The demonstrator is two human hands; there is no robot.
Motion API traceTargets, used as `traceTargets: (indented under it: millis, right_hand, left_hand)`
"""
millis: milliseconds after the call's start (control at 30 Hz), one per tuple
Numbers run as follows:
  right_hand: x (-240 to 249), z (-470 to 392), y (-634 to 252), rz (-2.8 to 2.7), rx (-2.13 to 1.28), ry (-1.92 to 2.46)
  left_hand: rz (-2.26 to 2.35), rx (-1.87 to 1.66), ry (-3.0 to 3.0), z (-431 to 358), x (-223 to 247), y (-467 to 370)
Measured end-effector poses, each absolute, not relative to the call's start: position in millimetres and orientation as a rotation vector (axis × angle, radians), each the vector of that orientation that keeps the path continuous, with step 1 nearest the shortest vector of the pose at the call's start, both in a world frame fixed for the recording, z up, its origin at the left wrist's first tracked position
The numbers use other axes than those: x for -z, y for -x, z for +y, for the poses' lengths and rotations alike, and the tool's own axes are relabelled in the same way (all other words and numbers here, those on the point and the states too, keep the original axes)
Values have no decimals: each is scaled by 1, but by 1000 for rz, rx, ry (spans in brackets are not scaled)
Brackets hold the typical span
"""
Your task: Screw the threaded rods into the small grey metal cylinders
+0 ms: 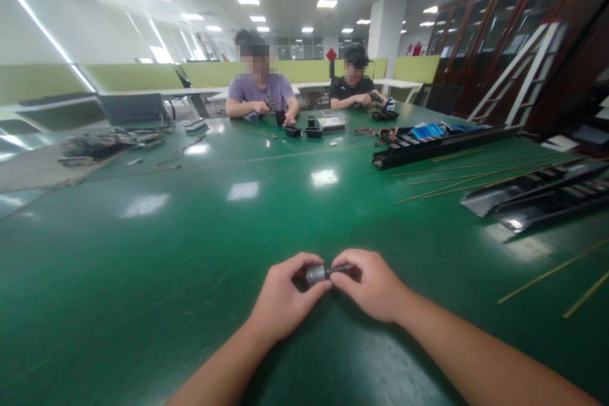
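Note:
My left hand (290, 295) is closed around a short silver metal cylinder (316, 275), thumb below and fingers above. From the cylinder's right end a thin, dark, ridged shaft (337, 271) sticks out; whether it is one piece with the cylinder I cannot tell. The fingers of my right hand (368, 282) pinch this shaft, with its tip showing between thumb and index finger. Both hands meet just above the near part of the green table (214, 279), and the piece lies roughly level between them.
Long black metal channels (499, 196) and thin yellowish rods (442, 190) lie on the right. Another channel (447, 139) holds blue packets. Across the table sit two people (261, 92), handling dark tools near small black boxes (314, 130). Cables and parts (104, 143) lie far left.

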State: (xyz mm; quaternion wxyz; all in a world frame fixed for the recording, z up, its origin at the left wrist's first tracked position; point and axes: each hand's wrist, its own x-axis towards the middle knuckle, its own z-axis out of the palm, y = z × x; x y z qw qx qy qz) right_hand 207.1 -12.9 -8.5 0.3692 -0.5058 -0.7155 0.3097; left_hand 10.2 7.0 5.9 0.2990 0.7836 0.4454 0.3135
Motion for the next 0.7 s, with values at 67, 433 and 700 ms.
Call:
traceTargets:
  millis: [67,433,700]
  right_hand:
    - [8,-13,-207,-1834,-798,1301]
    - [7,-13,-207,-1825,-800,1313]
    - [6,-14,-206,-1822,-798,1315]
  left_hand:
    - [1186,-832,-2078,7,-6,-10]
    - [1185,-820,-2105,6,-5,-9]
    - [1190,-818,-2103,8,-3,-8]
